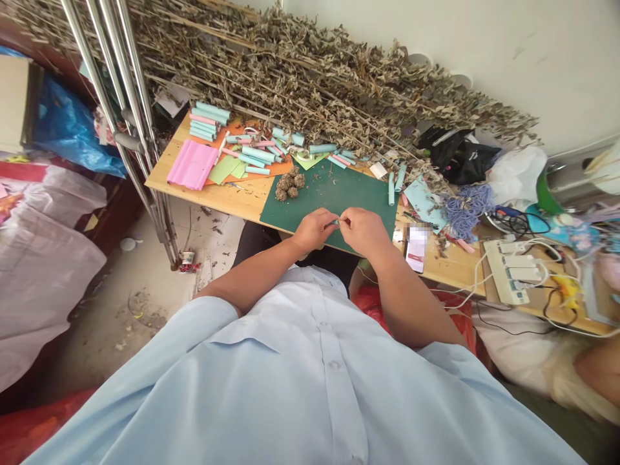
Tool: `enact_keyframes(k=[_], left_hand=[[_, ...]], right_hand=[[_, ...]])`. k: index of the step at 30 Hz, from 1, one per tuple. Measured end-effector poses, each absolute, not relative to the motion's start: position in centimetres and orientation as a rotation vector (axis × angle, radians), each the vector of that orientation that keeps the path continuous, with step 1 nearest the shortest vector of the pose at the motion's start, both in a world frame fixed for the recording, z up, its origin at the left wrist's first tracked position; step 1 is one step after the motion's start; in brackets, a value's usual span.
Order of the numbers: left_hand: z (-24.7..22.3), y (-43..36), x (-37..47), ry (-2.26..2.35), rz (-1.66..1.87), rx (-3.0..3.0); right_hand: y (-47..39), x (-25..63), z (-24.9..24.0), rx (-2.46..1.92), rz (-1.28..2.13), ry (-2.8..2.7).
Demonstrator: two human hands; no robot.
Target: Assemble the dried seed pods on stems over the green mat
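Note:
My left hand (316,229) and my right hand (364,230) meet over the front edge of a dark green mat (339,187). Both are closed, fingertips pinched close together. A small pale-blue bit shows between them, mostly covered by the fingers, and I cannot make out what it is. Behind the left hand, a cluster of brown crumbly balls (290,183) sits on the mat. Rolled light-blue paper tubes (259,155) and a few pink ones lie along the mat's far edge.
Bundles of dried leafy stalks (310,71) cover the table's back. Pink sheets (192,165) lie left. A phone (415,248), blue-purple yarn (467,210) and a power strip (506,271) with cables are on the right. Metal crutches (130,129) lean at the table's left end.

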State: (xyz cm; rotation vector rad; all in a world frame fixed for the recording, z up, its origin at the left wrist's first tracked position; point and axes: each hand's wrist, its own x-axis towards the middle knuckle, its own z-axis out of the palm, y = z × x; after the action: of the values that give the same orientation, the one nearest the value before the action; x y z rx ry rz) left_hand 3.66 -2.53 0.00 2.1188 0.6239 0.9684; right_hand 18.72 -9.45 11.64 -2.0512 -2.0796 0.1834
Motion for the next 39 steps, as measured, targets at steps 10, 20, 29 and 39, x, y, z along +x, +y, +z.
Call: enact_keyframes(k=[10, 20, 29, 39], left_hand=[[0.3, -2.4, 3.6, 0.613, 0.957, 2.124], [0.3, -2.5, 3.7, 0.630, 0.971, 2.103], [0.2, -2.5, 3.8, 0.648, 0.981, 2.062], [0.4, -2.4, 3.6, 0.637, 0.960, 2.083]], right_hand=[[-8.7, 19.0, 12.6, -2.045, 0.266, -2.257], [-9.4, 19.4, 12.1, -1.968, 0.312, -2.174], [-11.4, 19.7, 9.8, -1.904, 0.502, -1.677], [-11.9, 18.0, 8.8, -1.816, 0.223, -1.640]])
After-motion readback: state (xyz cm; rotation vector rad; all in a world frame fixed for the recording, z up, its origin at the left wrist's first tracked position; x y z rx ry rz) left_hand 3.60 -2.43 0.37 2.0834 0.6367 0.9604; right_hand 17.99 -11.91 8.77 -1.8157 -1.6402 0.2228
